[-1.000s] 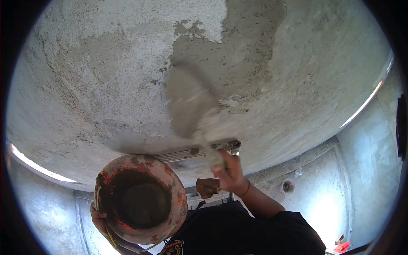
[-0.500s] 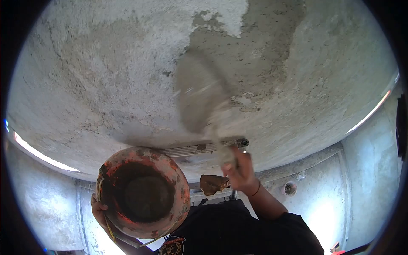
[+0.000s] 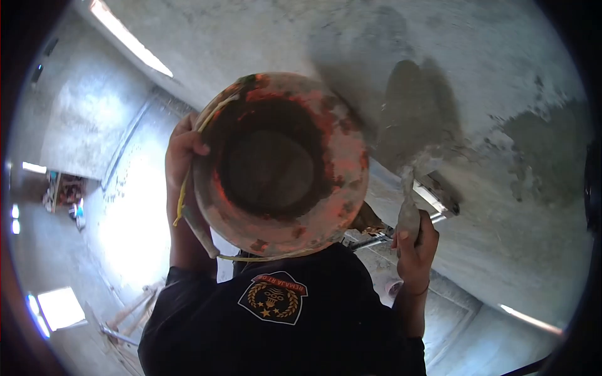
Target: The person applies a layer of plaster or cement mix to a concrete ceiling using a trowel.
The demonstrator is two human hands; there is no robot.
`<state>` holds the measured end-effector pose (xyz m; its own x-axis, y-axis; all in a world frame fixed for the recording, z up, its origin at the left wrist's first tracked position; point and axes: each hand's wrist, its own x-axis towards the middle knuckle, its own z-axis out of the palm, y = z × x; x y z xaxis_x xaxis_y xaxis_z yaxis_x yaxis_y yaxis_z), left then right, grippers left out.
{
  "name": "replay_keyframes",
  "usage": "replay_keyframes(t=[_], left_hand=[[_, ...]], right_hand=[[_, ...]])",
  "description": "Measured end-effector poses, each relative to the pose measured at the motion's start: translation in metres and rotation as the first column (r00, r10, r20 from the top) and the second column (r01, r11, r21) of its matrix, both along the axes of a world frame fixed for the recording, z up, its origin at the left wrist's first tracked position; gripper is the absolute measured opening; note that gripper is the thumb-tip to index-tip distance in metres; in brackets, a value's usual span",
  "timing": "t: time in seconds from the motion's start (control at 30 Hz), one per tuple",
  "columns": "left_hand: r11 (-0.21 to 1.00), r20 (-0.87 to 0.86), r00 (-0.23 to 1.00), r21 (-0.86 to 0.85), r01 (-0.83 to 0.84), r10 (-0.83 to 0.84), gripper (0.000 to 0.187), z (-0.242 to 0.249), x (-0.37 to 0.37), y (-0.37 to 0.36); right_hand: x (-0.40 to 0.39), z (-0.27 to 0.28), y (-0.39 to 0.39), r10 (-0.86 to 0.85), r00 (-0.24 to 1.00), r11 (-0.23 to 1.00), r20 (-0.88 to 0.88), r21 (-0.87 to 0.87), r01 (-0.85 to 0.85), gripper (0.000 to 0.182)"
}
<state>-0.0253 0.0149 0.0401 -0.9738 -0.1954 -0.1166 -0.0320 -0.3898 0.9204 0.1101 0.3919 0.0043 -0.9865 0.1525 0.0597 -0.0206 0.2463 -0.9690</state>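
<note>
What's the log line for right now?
left hand: grips bucket by its side | right hand: holds trowel by handle | bucket: orange, smeared, mouth toward camera | wall: darker patch at right

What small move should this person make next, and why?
Probably move the grey-coated metal trowel in the right hand sideways to the mouth of the round, red-stained bucket. The left hand holds the bucket close by with its opening unobstructed, and dull grey material shows inside. I can't tell whether the blade already carries any.
</note>
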Motion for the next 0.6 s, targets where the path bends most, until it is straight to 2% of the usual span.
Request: replay_keyframes(t=[0.07, 0.13, 0.2, 0.23, 0.27, 0.33, 0.37, 0.43, 0.47, 0.53, 0.57, 0.6], left_hand=[[1.0, 0.012, 1.0, -0.021, 0.001, 0.0, 0.017, -0.004, -0.001, -0.008], [0.994, -0.017, 0.994, 0.025, 0.104, -0.104, 0.019, -0.002, -0.001, -0.009], [0.997, -0.015, 0.997, 0.022, 0.076, -0.076, 0.02, -0.005, 0.0, -0.005], [0.997, -0.025, 0.997, 0.014, 0.075, -0.074, 0.02, -0.007, 0.0, -0.006], [0.997, -0.041, 0.997, 0.004, 0.073, -0.072, 0.019, -0.008, 0.0, -0.007], [0.998, -0.046, 0.997, -0.002, 0.065, -0.065, 0.019, -0.008, 0.0, -0.005], [0.997, -0.051, 0.996, -0.016, 0.073, -0.074, 0.019, -0.007, 0.001, -0.004], [0.998, -0.042, 0.997, -0.023, 0.06, -0.06, 0.019, -0.004, 0.004, -0.002], [0.998, -0.036, 0.998, -0.035, 0.054, -0.055, 0.019, -0.003, 0.005, -0.001], [0.997, -0.035, 0.998, -0.06, 0.051, -0.053, 0.019, -0.004, 0.007, -0.001], [0.995, -0.039, 0.998, -0.084, 0.048, -0.052, 0.02, -0.003, 0.008, -0.001], [0.995, -0.043, 0.998, -0.088, 0.045, -0.049, 0.02, 0.0, 0.011, 0.001]], right_hand=[[-0.002, 0.014, -0.007, 0.109, 0.992, 0.99, 0.064, 0.084, -0.114, 0.034], [-0.009, 0.034, -0.004, 0.156, 0.98, 0.974, 0.124, 0.146, -0.174, 0.031], [-0.02, 0.062, -0.005, 0.244, 0.926, 0.874, 0.287, 0.348, -0.338, 0.033], [-0.024, 0.076, -0.01, 0.263, 0.913, 0.793, 0.313, 0.468, -0.389, 0.033], [-0.028, 0.083, -0.013, 0.273, 0.909, 0.785, 0.315, 0.473, -0.4, 0.033], [-0.036, 0.092, -0.018, 0.384, 0.879, 0.605, 0.283, 0.642, -0.471, 0.034], [-0.04, 0.093, -0.022, 0.392, 0.875, 0.598, 0.286, 0.644, -0.478, 0.034], [-0.046, 0.095, -0.031, 0.482, 0.842, 0.445, 0.241, 0.76, -0.473, 0.038], [-0.051, 0.098, -0.036, 0.485, 0.841, 0.445, 0.242, 0.759, -0.475, 0.038], [-0.059, 0.104, -0.045, 0.548, 0.749, 0.161, 0.371, 0.833, -0.53, 0.04], [-0.061, 0.103, -0.05, 0.553, 0.748, 0.162, 0.366, 0.834, -0.528, 0.04], [-0.062, 0.103, -0.054, 0.553, 0.73, 0.102, 0.401, 0.838, -0.537, 0.041]])
